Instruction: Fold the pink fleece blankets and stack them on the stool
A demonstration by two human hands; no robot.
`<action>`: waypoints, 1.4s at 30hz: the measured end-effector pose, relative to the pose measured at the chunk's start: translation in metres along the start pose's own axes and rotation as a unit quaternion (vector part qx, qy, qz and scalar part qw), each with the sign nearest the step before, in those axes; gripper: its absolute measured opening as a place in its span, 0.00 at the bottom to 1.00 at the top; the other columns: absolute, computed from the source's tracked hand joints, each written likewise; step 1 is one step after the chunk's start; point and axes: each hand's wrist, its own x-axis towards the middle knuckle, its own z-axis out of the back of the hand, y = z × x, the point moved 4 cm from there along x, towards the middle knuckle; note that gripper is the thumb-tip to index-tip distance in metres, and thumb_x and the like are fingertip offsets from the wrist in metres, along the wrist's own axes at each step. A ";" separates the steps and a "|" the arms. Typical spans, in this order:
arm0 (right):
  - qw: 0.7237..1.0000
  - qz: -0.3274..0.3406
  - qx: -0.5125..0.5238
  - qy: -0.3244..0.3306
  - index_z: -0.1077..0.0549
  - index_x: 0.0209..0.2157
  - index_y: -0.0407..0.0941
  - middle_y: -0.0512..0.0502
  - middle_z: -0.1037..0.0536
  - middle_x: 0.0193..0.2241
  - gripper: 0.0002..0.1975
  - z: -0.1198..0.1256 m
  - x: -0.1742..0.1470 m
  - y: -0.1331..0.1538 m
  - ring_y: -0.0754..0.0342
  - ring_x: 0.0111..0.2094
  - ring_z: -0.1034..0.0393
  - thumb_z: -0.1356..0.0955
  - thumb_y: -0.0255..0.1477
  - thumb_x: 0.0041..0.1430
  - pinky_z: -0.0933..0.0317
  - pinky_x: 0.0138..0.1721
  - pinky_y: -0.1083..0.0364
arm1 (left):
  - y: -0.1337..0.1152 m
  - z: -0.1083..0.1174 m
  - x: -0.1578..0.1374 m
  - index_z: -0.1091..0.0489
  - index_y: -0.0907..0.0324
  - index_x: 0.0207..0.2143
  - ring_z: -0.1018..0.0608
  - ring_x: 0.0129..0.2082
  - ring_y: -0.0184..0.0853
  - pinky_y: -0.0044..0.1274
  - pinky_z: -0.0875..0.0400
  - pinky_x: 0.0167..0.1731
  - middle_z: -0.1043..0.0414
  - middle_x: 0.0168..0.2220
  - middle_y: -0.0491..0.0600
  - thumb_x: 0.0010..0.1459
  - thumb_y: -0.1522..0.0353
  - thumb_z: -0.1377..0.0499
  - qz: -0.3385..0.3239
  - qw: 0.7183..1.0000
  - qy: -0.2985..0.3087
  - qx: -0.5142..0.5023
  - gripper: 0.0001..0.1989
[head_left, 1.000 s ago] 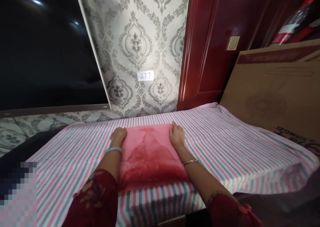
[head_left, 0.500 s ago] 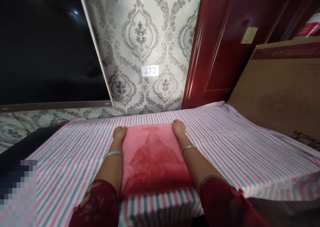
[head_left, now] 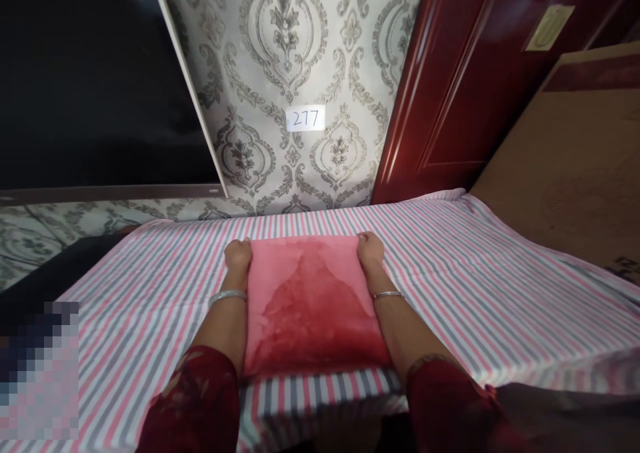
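A pink cloth (head_left: 320, 306) with a large darker red, wet-looking patch lies spread on the striped tablecloth (head_left: 450, 293), close to the near edge of the table. My left hand (head_left: 239, 254) is closed on the cloth's far left corner. At the far right corner, my right hand (head_left: 371, 248) grips the cloth the same way. Between the two hands the far edge runs nearly straight. My forearms lie along both sides of the cloth and cover parts of its side edges.
Behind the table is a patterned wall with a paper label (head_left: 305, 118) reading 277. A large dark screen (head_left: 100, 93) stands at the left. On the right are a dark red wooden panel (head_left: 450, 73) and a big cardboard box (head_left: 575, 160).
My view has shifted a little, so the wall label appears higher and larger. Both hands keep their hold on the cloth's far corners.
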 end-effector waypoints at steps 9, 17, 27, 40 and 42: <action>0.998 0.042 0.026 0.036 0.24 0.50 0.40 0.35 0.21 0.47 0.18 0.018 -0.010 0.005 0.44 0.48 0.27 0.37 0.28 0.62 0.37 0.50 0.50 | -0.014 0.016 -0.019 0.25 0.71 0.45 0.23 0.50 0.52 0.34 0.31 0.45 0.25 0.49 0.71 0.66 0.64 0.54 -0.055 0.998 0.019 0.026 0.22; 0.979 0.094 0.135 0.124 0.32 0.59 0.42 0.40 0.20 0.45 0.30 0.061 -0.059 -0.033 0.45 0.43 0.24 0.32 0.33 0.53 0.32 0.45 0.49 | 0.001 0.055 -0.058 0.26 0.63 0.36 0.21 0.43 0.45 0.28 0.31 0.40 0.21 0.42 0.60 0.60 0.62 0.49 -0.149 0.986 0.064 0.027 0.15; 0.958 0.082 0.208 0.179 0.26 0.36 0.44 0.42 0.20 0.34 0.23 0.082 -0.121 -0.073 0.44 0.37 0.27 0.34 0.50 0.50 0.34 0.37 0.49 | 0.070 0.083 -0.178 0.35 0.55 0.28 0.25 0.28 0.39 0.27 0.35 0.30 0.29 0.26 0.48 0.56 0.54 0.48 -0.221 0.975 0.002 -0.020 0.15; 0.980 0.115 0.144 0.068 0.34 0.25 0.47 0.49 0.31 0.21 0.24 0.079 -0.125 -0.084 0.51 0.26 0.37 0.38 0.55 0.52 0.42 0.31 0.52 | 0.108 0.061 -0.173 0.37 0.55 0.26 0.30 0.27 0.35 0.25 0.35 0.30 0.35 0.24 0.44 0.57 0.52 0.50 -0.131 0.967 -0.004 -0.217 0.17; 0.976 0.098 0.171 0.093 0.34 0.24 0.47 0.50 0.31 0.21 0.24 0.082 -0.128 -0.083 0.52 0.26 0.37 0.36 0.55 0.51 0.41 0.30 0.53 | 0.108 0.062 -0.178 0.36 0.56 0.27 0.31 0.29 0.34 0.25 0.35 0.31 0.34 0.25 0.44 0.58 0.50 0.49 -0.129 0.962 0.009 -0.241 0.19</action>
